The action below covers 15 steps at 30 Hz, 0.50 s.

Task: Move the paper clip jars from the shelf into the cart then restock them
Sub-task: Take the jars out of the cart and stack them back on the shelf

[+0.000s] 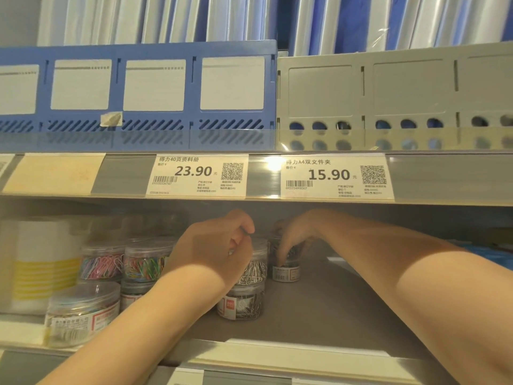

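Clear round jars of paper clips stand on the grey lower shelf (333, 309). My left hand (213, 245) is wrapped around the upper silver-clip jar (256, 266), which is stacked on another silver-clip jar (241, 302). Further back, my right hand (294, 234) grips the top of a small jar of dark clips (287, 270). Two jars of coloured clips (102, 263) (143, 266) stand to the left, stacked on lower jars. A larger labelled jar (82, 315) sits at the front left. No cart is in view.
A white and yellow container (39, 262) stands at the far left of the shelf. The upper shelf edge with price tags (198, 175) hangs low over my hands. Above it stand a blue file rack (138, 84) and a grey one (388, 87).
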Available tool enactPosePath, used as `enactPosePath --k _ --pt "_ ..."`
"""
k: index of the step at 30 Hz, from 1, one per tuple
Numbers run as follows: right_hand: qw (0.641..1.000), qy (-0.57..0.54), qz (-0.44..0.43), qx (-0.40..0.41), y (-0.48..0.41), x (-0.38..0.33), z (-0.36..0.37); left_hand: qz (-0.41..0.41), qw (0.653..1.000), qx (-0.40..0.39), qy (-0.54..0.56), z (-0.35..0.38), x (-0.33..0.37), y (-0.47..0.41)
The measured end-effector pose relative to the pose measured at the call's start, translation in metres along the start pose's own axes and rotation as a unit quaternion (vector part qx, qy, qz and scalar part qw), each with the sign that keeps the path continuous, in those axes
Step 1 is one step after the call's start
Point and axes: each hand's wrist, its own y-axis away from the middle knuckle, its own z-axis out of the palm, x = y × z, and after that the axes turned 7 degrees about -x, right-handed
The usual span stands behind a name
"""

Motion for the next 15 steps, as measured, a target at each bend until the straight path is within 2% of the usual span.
enactPosePath --k 7,15 --pt "0.999 -0.028 -0.002 -0.02 0.0018 0.0043 0.0001 0.015 1.0 0.003 0.015 0.0016 -0.002 -0.0003" --pt "1.0 -0.017 0.0 0.0 0.0032 0.0036 0.0016 0.026 0.999 0.012 0.018 0.0019 -0.0031 -0.001"
